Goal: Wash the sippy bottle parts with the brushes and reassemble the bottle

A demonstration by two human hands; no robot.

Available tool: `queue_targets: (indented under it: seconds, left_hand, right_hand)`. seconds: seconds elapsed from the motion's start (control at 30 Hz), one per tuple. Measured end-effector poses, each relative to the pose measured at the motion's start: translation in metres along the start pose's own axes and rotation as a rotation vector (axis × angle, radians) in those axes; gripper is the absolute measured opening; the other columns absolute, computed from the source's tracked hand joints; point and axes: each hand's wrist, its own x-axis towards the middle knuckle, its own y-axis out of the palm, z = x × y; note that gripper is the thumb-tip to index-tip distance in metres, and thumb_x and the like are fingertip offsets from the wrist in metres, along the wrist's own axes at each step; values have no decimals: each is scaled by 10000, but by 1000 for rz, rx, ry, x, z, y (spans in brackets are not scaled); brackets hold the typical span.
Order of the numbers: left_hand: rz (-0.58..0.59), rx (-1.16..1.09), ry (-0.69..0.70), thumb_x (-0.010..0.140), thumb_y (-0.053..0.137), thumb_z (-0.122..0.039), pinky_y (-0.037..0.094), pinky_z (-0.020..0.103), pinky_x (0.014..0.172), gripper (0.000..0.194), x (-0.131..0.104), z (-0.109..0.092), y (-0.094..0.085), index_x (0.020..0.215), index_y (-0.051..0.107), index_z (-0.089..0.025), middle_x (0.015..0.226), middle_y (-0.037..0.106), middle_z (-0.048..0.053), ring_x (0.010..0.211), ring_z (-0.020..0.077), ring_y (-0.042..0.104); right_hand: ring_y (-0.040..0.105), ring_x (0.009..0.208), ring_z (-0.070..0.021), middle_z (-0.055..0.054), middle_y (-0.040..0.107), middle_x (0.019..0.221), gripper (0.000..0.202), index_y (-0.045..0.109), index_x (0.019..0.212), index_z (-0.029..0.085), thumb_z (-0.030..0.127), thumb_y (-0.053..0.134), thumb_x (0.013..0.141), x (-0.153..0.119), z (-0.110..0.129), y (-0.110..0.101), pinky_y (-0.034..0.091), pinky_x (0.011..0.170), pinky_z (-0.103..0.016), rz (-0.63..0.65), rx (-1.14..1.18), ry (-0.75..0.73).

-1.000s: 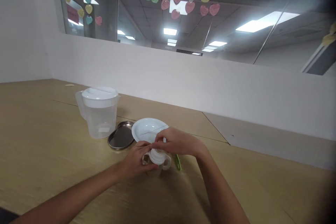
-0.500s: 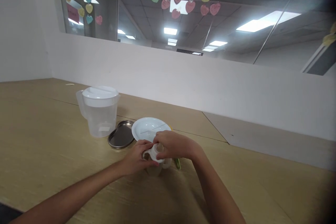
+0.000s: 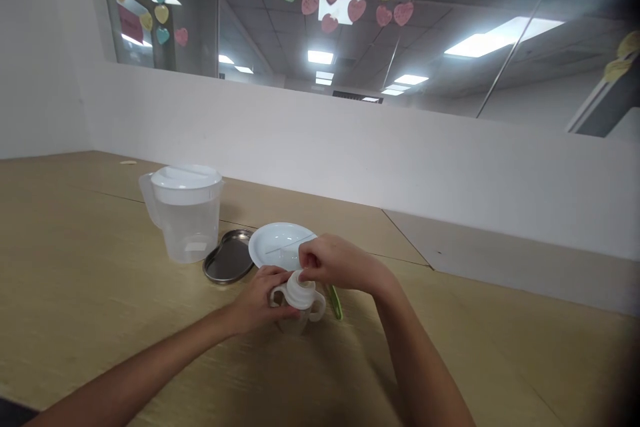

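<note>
A small clear cup (image 3: 294, 325) with a white lid and two side handles stands on the table. My left hand (image 3: 261, 301) is closed round its left side, by the left handle. My right hand (image 3: 333, 261) is at the top of the white lid (image 3: 301, 293), its fingers bent together in a pinch at the rim; what they hold, if anything, is too small to make out. Just behind the hands lies a white plate (image 3: 273, 243) with a thin clear item on it, partly covered by my right hand. A green-handled utensil (image 3: 335, 303) lies to the right of the cup.
A lidded translucent pitcher (image 3: 189, 220) stands at the back left. Beside it is a kidney-shaped metal tray (image 3: 229, 259), close to the plate. The wooden table (image 3: 100, 280) meets a white wall (image 3: 300, 140) behind, with a window above bearing heart-shaped notes.
My right hand has lifted from the side of the lid to its top, with its fingers drawn together, showing more of the lid and right handle. The view has shifted slightly.
</note>
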Motion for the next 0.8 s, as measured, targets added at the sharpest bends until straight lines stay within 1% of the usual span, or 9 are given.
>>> queue_targets:
  seconds: [0.13,0.23,0.3,0.4,0.5,0.6,0.67,0.8]
  left_hand:
    - [8,1,-1,676,672,-494,403,381,919,573,0,1,0,1177,563,-239,1102,585,68,1042,240,498]
    - [3,2,-6,675,670,-499,404,382,920,571,0,2,0,1172,569,-236,1115,579,73,1050,246,495]
    - [-3,6,-7,675,668,-506,403,388,921,567,-1,3,1,1165,576,-237,1126,575,76,1056,254,492]
    - [-10,20,4,679,661,-512,390,402,935,565,-1,3,1,1164,576,-233,1152,571,76,1071,264,489]
    - [-19,26,16,691,653,-507,384,401,943,603,-1,1,0,1212,530,-230,1171,565,76,1080,260,486]
    - [-9,29,27,697,652,-498,389,393,931,634,-1,-1,-1,1249,487,-234,1146,575,71,1055,250,498]
    - [-6,27,29,698,652,-495,389,394,928,641,-1,-2,-1,1254,477,-230,1141,576,72,1053,252,497]
    - [-7,15,22,699,647,-501,380,405,941,654,-2,-1,-1,1262,463,-225,1165,559,78,1085,263,476]
  right_hand:
    - [495,642,-103,12,608,706,21,630,741,171,182,612,738,-1,-5,-1,311,552,-212,-9,62,-102]
    - [538,743,-122,-6,636,800,122,652,787,174,92,592,720,-1,-7,-2,356,611,-213,-19,116,-178]
    - [547,770,-126,-10,639,828,156,652,798,177,67,574,718,-3,-7,-5,376,632,-216,-43,145,-199]
    - [556,773,-131,-9,640,832,117,641,815,184,121,576,740,-10,-6,-14,410,663,-230,-114,212,-174]
    - [571,804,-140,-7,643,852,81,631,830,193,212,587,765,-20,-4,-23,443,728,-250,-201,332,-131]
    - [577,837,-153,-16,643,880,117,634,837,202,290,595,771,-29,-2,-30,451,766,-266,-289,391,-55]
    - [571,852,-159,-27,633,904,120,638,839,204,281,564,782,-31,-1,-31,447,778,-277,-339,386,-27]
    - [539,817,-146,-30,588,910,178,629,849,201,153,494,744,-25,1,-26,430,718,-260,-387,342,-37]
